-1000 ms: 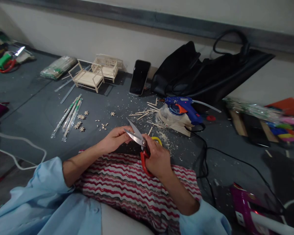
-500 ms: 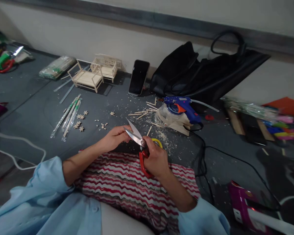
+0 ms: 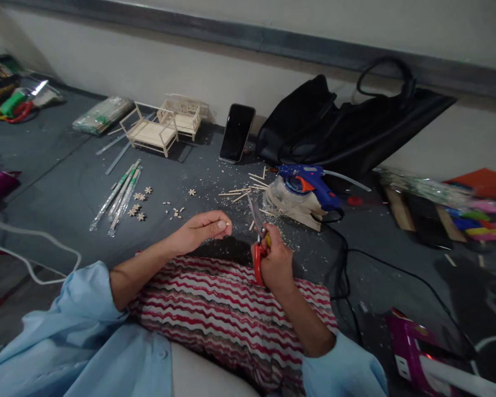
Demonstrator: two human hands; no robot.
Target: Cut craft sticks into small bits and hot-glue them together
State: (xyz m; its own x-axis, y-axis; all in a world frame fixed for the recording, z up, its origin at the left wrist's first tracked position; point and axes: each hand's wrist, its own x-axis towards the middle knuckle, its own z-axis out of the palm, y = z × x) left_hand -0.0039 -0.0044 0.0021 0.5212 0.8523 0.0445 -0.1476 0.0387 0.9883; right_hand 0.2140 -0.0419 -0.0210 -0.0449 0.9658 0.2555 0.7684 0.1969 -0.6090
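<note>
My left hand [image 3: 200, 230] pinches a tiny wooden piece [image 3: 228, 224] between thumb and fingertips, just above the dark mat. My right hand [image 3: 275, 260] grips scissors [image 3: 258, 237] with red and yellow handles, the closed blades pointing up and away, a little to the right of the wooden piece. Both hands hover over a red-and-white striped cloth [image 3: 227, 314] on my lap. Loose wooden sticks [image 3: 242, 193] and sawdust lie just beyond the hands.
A blue glue gun [image 3: 310, 184] rests on a stand right of the sticks, its cord trailing toward me. A phone [image 3: 237, 133] leans on the wall beside a black bag [image 3: 347, 129]. Two small wooden furniture models [image 3: 161, 127], wrapped stick bundles [image 3: 122, 196] and wooden flower pieces [image 3: 139, 205] lie at left.
The scissors have swung away from my left hand to the right, blades now closed and upright. My left hand stays put, holding the small cut piece clear of the blades.
</note>
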